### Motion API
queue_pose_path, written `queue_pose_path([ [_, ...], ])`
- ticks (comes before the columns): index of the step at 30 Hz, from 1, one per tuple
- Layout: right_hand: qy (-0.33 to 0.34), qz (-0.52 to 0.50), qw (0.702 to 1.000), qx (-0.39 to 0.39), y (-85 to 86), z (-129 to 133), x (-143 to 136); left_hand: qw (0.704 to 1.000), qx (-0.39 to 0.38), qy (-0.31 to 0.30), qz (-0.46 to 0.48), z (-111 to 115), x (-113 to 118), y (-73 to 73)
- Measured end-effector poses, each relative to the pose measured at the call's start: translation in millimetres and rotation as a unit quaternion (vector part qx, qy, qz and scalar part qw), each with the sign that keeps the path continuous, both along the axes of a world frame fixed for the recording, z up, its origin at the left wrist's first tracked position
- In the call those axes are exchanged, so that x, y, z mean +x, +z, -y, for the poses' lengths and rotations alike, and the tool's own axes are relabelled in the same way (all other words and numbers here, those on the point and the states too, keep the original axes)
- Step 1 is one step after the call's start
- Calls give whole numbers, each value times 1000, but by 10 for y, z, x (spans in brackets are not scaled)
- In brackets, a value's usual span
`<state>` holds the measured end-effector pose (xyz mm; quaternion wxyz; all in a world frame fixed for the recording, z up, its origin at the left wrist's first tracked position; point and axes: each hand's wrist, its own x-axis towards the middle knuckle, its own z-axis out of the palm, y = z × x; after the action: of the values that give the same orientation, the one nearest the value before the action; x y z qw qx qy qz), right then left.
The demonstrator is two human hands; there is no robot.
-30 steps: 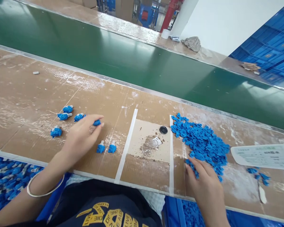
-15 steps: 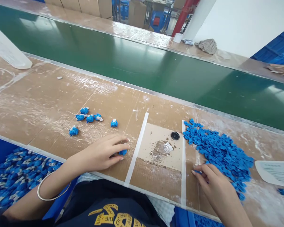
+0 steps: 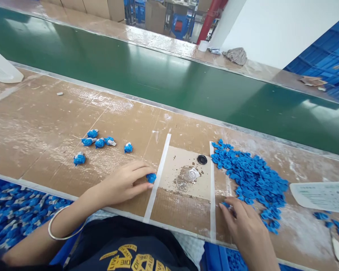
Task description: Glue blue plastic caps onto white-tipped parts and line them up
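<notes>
My left hand (image 3: 127, 180) rests low over the cardboard-covered bench, its thumb and fingers closed around a small blue plastic piece (image 3: 151, 177). In my right hand (image 3: 244, 222) another small blue piece (image 3: 226, 204) is pinched, mostly hidden by the fingers. Between the hands lies a pale cardboard patch (image 3: 169, 180), edged by two white tape strips. On it sit a small clear round dish (image 3: 193, 174), amid dark wet-looking stains, and a black round cap (image 3: 202, 159). Beside my right hand spreads a pile of flat blue pieces (image 3: 251, 175).
Several blue pieces with pale tabs (image 3: 100, 142) lie left of the patch. A blue bin (image 3: 22, 214) full of similar pieces stands at lower left. Translucent plastic containers (image 3: 322, 196) lie at both sides. Beyond the bench runs a green conveyor belt (image 3: 158, 77).
The view has turned slightly right. My left hand has shifted right toward the tape with its blue piece, which now shows more clearly. My right hand keeps its pinch beside the pile.
</notes>
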<state>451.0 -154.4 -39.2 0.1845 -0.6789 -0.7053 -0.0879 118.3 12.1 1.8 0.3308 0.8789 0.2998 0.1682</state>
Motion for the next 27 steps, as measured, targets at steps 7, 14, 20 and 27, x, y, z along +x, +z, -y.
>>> queue_pose_path([
  [7, 41, -247, 964, 88, 152, -545, -563, 871, -419, 136, 218, 358, 353, -56],
  [14, 69, -247, 963, 83, 29, -763, -637, 808, -522, 119, 247, 420, 473, -168],
  [20, 0, -530, 845, 72, 101, -550, -914, 761, -575, 132, 268, 449, 617, -164],
  [27, -10, -750, 656, 83, 256, -434, -1262, 697, -648, 116, 284, 511, 766, -49],
])
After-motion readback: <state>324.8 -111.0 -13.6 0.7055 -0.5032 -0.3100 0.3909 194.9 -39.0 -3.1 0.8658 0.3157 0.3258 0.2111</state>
